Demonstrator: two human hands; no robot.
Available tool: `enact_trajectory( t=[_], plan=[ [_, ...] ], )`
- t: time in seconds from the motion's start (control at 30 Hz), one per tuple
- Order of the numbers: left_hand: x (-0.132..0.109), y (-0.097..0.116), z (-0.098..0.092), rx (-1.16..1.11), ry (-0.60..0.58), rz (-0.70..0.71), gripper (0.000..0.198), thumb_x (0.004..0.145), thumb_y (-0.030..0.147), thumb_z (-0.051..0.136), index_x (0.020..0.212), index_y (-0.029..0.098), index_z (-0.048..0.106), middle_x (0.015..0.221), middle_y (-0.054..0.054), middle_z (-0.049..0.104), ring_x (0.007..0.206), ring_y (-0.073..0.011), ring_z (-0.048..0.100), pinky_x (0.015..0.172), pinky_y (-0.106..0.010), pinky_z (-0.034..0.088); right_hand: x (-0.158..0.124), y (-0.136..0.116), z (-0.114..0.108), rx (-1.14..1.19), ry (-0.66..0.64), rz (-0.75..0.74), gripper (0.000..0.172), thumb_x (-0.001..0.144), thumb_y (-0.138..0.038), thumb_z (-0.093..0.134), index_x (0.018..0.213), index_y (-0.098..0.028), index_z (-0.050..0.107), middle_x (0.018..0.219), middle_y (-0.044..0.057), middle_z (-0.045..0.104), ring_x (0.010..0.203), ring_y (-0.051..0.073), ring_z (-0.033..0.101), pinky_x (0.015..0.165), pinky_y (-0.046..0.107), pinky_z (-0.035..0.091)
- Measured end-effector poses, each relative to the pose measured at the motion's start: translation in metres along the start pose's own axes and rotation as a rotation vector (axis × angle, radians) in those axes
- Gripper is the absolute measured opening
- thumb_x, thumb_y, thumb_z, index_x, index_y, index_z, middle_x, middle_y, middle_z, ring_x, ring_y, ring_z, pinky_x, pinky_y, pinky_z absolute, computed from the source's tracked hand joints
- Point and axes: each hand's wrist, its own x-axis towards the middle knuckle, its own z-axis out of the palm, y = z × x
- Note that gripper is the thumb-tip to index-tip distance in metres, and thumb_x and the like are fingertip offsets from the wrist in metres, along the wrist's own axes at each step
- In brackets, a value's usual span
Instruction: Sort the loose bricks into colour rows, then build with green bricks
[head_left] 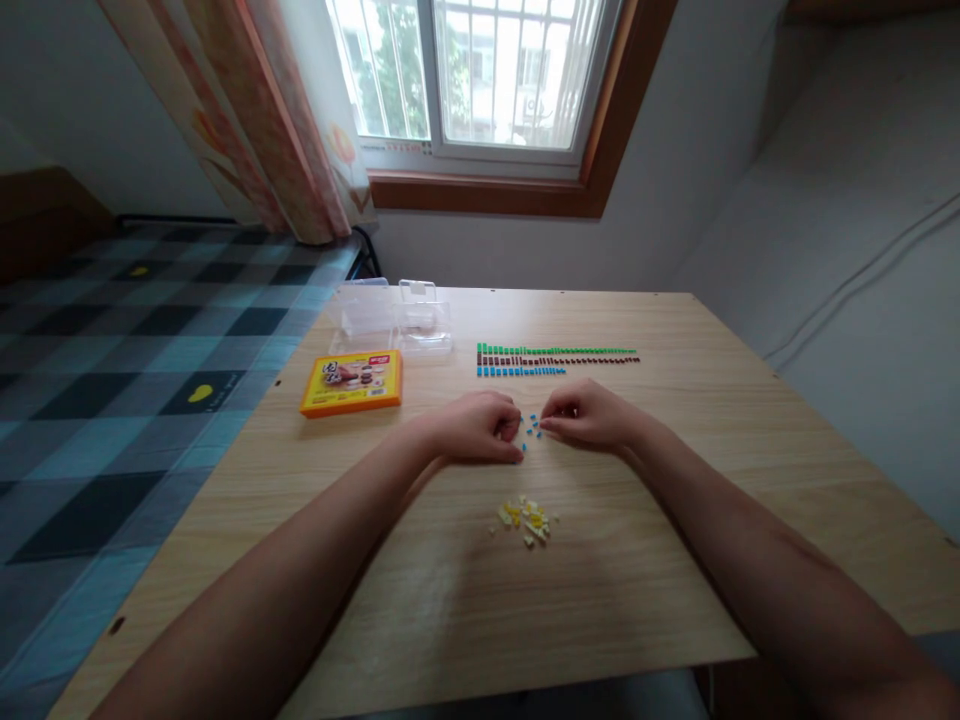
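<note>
Several tiny blue building bricks (529,431) lie loose on the table between my two hands. My left hand (480,425) rests at their left side, fingers curled and thumb stretched out apart from them; a blue brick lies by the thumb tip, and I see nothing held. On the other side, my right hand (586,415) has its thumb and fingertips pinched together at the edge of the blue bricks. What sits in that pinch, if anything, is too small to make out. Closer to me lies a loose heap of yellow and cream bricks (534,522).
Beyond my hands run rows of small bricks: a green row (525,350), a brown row (525,361) and a blue row (517,371). A yellow-orange box (352,383) and open clear plastic cases (424,343) stand at the left of the wooden table (420,620). A bed (165,350) adjoins it.
</note>
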Motion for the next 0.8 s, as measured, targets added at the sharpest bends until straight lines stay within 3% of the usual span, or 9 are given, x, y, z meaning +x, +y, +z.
enact_trajectory(
  t=[0.2,0.4,0.5,0.63,0.8],
  plan=[
    [0.002,0.003,0.001,0.105,-0.037,0.011,0.031,0.075,0.031,0.076,0.067,0.019,0.049,0.077,0.001,0.052,0.074,-0.0154,0.047,0.065,-0.028,0.033,0.0,0.025,-0.001,0.284,0.128,0.08,0.04,0.088,-0.053,0.066,0.076,-0.014,0.071,0.052,-0.003,0.051,0.046,0.01,0.042,0.047,0.024,0.029],
    [0.0,-0.007,-0.005,0.029,-0.086,0.028,0.029,0.071,0.028,0.078,0.067,0.019,0.051,0.075,0.002,0.054,0.074,-0.0148,0.049,0.065,-0.027,0.034,0.001,0.031,0.002,0.394,0.123,0.141,0.039,0.087,-0.053,0.067,0.078,-0.015,0.068,0.048,-0.004,0.05,0.041,0.01,0.041,0.043,0.024,0.026],
    [-0.001,-0.013,-0.007,-0.033,-0.092,-0.04,0.02,0.072,0.025,0.075,0.07,0.018,0.056,0.07,0.004,0.055,0.066,-0.0122,0.046,0.061,-0.025,0.033,0.001,0.03,0.002,0.389,0.126,0.141,0.038,0.087,-0.052,0.067,0.078,-0.015,0.069,0.049,-0.004,0.05,0.041,0.009,0.041,0.043,0.023,0.027],
    [-0.002,-0.018,-0.005,0.001,0.034,-0.073,0.008,0.078,0.026,0.068,0.078,0.018,0.068,0.071,0.002,0.061,0.065,-0.0124,0.05,0.06,-0.025,0.034,0.002,0.029,0.003,0.359,0.142,0.148,0.038,0.087,-0.052,0.066,0.08,-0.015,0.07,0.05,-0.004,0.05,0.043,0.01,0.042,0.046,0.024,0.029],
    [0.001,-0.023,0.003,0.056,0.196,-0.043,0.013,0.084,0.028,0.065,0.081,0.017,0.073,0.08,-0.003,0.071,0.074,-0.0148,0.058,0.069,-0.027,0.041,0.005,0.027,0.004,0.295,0.149,0.101,0.034,0.087,-0.048,0.068,0.08,-0.015,0.073,0.057,-0.002,0.056,0.05,0.011,0.047,0.05,0.025,0.033]
  ],
)
